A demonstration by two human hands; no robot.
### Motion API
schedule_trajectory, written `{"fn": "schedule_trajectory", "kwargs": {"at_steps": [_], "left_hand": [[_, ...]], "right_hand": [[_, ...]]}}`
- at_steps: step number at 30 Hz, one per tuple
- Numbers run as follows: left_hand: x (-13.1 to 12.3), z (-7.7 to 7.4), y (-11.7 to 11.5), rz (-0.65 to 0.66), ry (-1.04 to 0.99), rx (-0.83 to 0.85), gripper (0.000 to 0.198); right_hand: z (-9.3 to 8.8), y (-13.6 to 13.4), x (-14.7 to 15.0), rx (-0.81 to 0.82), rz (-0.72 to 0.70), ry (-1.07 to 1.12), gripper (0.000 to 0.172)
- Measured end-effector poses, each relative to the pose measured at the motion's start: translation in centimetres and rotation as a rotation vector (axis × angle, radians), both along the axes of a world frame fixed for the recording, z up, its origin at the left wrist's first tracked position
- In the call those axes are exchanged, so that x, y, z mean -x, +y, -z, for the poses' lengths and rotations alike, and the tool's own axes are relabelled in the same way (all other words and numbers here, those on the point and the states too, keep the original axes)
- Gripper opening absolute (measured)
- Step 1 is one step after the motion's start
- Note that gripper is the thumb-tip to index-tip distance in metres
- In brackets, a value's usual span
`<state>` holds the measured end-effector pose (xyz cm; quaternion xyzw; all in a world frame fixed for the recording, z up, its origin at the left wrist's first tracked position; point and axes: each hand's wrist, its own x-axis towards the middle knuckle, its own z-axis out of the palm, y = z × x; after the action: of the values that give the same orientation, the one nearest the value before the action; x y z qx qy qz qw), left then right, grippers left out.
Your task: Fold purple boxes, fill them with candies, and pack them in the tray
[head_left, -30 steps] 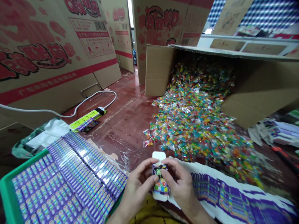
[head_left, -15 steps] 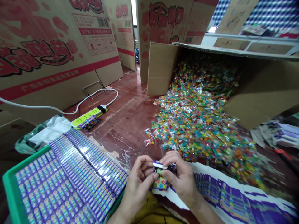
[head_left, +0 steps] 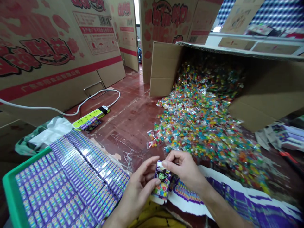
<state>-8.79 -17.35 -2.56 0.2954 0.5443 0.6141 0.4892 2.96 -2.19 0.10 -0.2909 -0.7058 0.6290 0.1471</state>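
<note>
My left hand [head_left: 140,186] grips a small purple candy box [head_left: 162,182] by its sides, thumb across the printed front with a green-faced figure. At the box's upper end, my right hand [head_left: 184,169] pinches the white top flap between thumb and fingers. A white flap also shows at the lower end. Under and beside my right forearm lies a fanned row of flat purple cartons [head_left: 234,196] with white edges. Just beyond my hands spreads a heap of small clear packets of colourful candies [head_left: 197,126]. To the left, a green tray [head_left: 10,193] holds rows of filled purple boxes [head_left: 92,171].
The packets spill from a tipped cardboard box [head_left: 163,69]. A yellow-green power strip [head_left: 89,118] with a white cable [head_left: 47,109] lies behind the tray, a purple pouch [head_left: 91,125] against it. Large printed cartons [head_left: 59,38] stand behind. A red-and-black tool [head_left: 288,158] lies far right.
My right hand has shifted from the box's right side up to its top flap. The box has turned more upright, and more of its front and the carton row shows.
</note>
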Motion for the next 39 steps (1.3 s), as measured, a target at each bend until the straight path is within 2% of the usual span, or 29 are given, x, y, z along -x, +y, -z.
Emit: {"fn": "schedule_trajectory", "kwargs": {"at_steps": [3, 6, 9, 10, 12, 15, 19, 21, 23, 24, 25, 26, 28, 29, 31, 33, 35, 36, 37, 39], "left_hand": [[0.3, 0.1, 0.0, -0.026, 0.001, 0.023, 0.043], [0.7, 0.3, 0.1, -0.12, 0.023, 0.022, 0.037], [0.9, 0.4, 0.5, -0.21, 0.014, -0.002, 0.036], [0.9, 0.5, 0.6, -0.229, 0.008, -0.009, 0.036], [0.8, 0.6, 0.9, -0.246, 0.002, -0.017, 0.036], [0.9, 0.8, 0.9, -0.227, -0.01, -0.019, 0.034], [1.4, 0.8, 0.4, -0.115, 0.006, 0.042, 0.028], [1.6, 0.9, 0.1, -0.061, 0.019, 0.089, 0.028], [1.7, 0.9, -0.1, -0.051, -0.017, 0.118, 0.033], [1.7, 0.9, -0.1, -0.064, -0.051, 0.128, 0.035], [1.6, 0.8, -0.1, -0.087, -0.089, 0.142, 0.039], [1.6, 0.8, -0.1, -0.117, -0.125, 0.16, 0.047], [1.4, 0.6, 0.1, -0.167, -0.197, 0.194, 0.059], [1.4, 0.6, 0.2, -0.183, -0.231, 0.199, 0.06], [1.3, 0.7, 0.4, -0.169, -0.283, 0.189, 0.053], [1.3, 1.1, 0.6, -0.12, -0.285, 0.166, 0.043], [1.2, 1.5, 0.9, -0.077, -0.237, 0.15, 0.034], [1.1, 1.7, 1.0, -0.064, -0.208, 0.14, 0.031], [1.1, 1.8, 1.1, -0.054, -0.181, 0.127, 0.029], [0.8, 1.7, 1.3, -0.033, -0.149, 0.095, 0.027]], "right_hand": [[-0.2, -0.5, -0.4, -0.211, -0.005, 0.015, 0.026], [-0.4, -1.5, -1.0, -0.502, -0.106, 0.058, 0.017], [-0.4, -2.5, -1.5, -0.782, -0.191, -0.028, 0.077], [-0.3, -2.7, -1.5, -0.864, -0.197, -0.07, 0.085], [-0.3, -2.7, -1.4, -0.967, -0.222, -0.123, 0.08], [-0.6, -2.5, -1.3, -1.0, -0.292, -0.118, 0.075], [-1.4, -2.0, -1.5, -0.943, -0.397, -0.117, 0.076], [-1.5, -0.6, -1.9, -0.892, -0.456, -0.097, 0.083], [-1.3, 2.0, -2.4, -0.896, -0.405, -0.104, 0.09], [-1.0, 3.6, -2.6, -0.965, -0.249, -0.139, 0.085], [-0.6, 5.3, -2.8, -1.067, -0.058, -0.194, 0.068], [-0.1, 7.0, -3.0, -1.159, 0.041, -0.25, 0.048], [0.6, 9.6, -3.3, -1.196, 0.08, -0.263, 0.014], [0.9, 10.4, -3.4, -1.203, 0.08, -0.256, 0.009], [0.8, 10.7, -3.4, -1.212, 0.118, -0.221, 0.014], [0.1, 9.4, -3.4, -1.152, 0.28, -0.147, 0.015], [-1.1, 7.1, -3.3, -0.928, 0.461, -0.037, 0.013], [-1.6, 5.8, -3.2, -0.757, 0.472, 0.009, 0.014], [-2.1, 4.6, -3.1, -0.609, 0.416, 0.041, 0.014], [-2.8, 2.5, -2.6, -0.429, 0.355, 0.073, 0.015]]}}
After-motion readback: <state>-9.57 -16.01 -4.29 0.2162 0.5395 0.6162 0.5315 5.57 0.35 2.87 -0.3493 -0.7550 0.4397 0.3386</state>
